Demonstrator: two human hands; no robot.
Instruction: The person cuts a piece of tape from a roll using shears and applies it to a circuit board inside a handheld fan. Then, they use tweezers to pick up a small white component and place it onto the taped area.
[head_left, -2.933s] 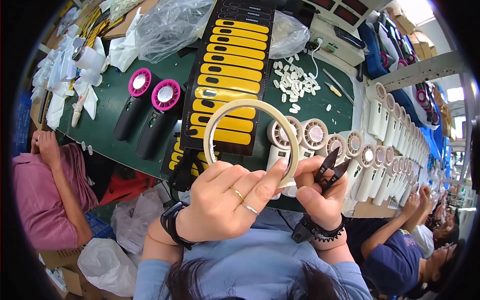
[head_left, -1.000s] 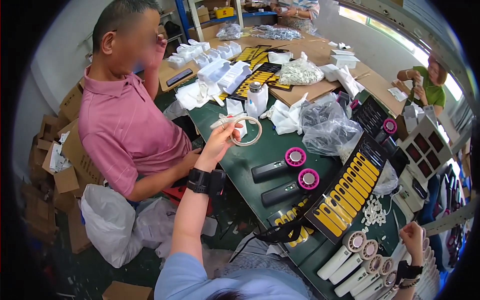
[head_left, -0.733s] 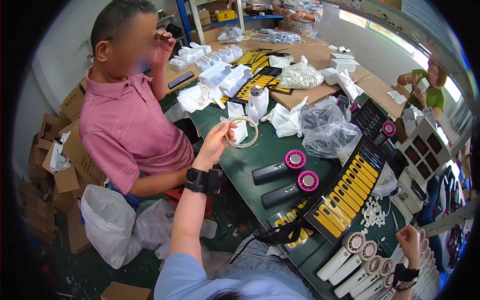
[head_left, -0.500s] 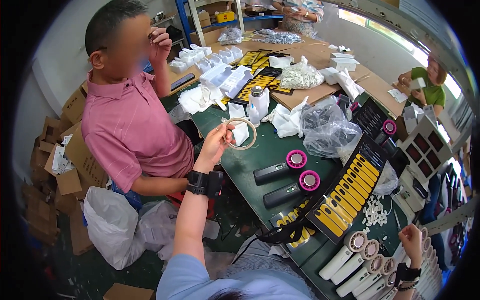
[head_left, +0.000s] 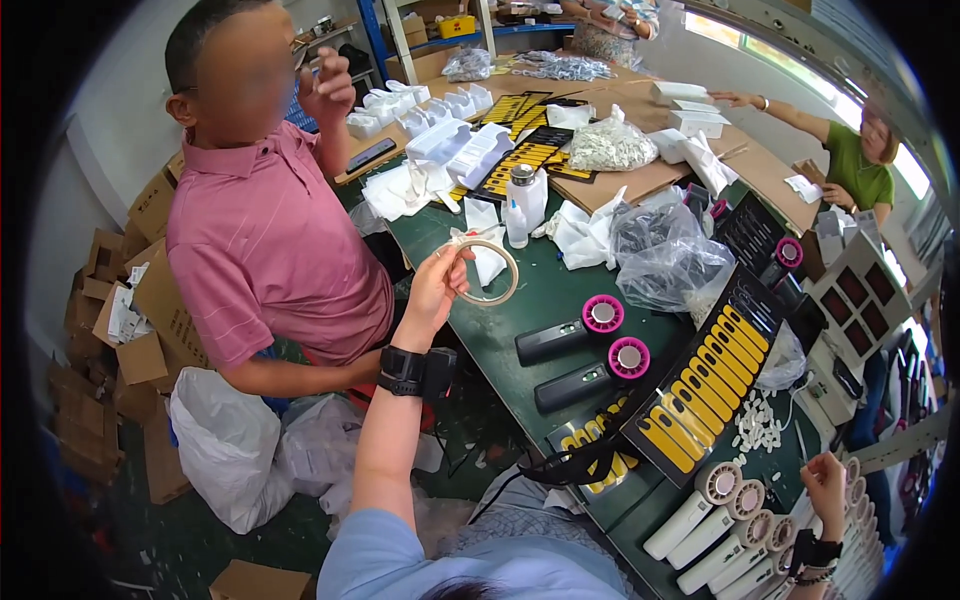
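My left hand is stretched out over the green table's left edge. Its fingers pinch a thin beige roll of tape, held up as a ring. A small squeeze bottle and a metal-topped white dispenser bottle stand beyond it. Toward the right, my right hand has its fingers curled; whatever may be inside them is hidden. It is nearest to rows of white handheld fans and small white pieces.
Two dark handheld fans with pink rings lie mid-table. Beside them is a tray of yellow strips. Clear plastic bags sit farther back. A person in a pink shirt is close on the left; another in green is far right.
The view has shifted slightly. My left hand still holds the tape roll. The person in pink has lowered a raised hand a little; the person in green has reached an arm toward white boxes.
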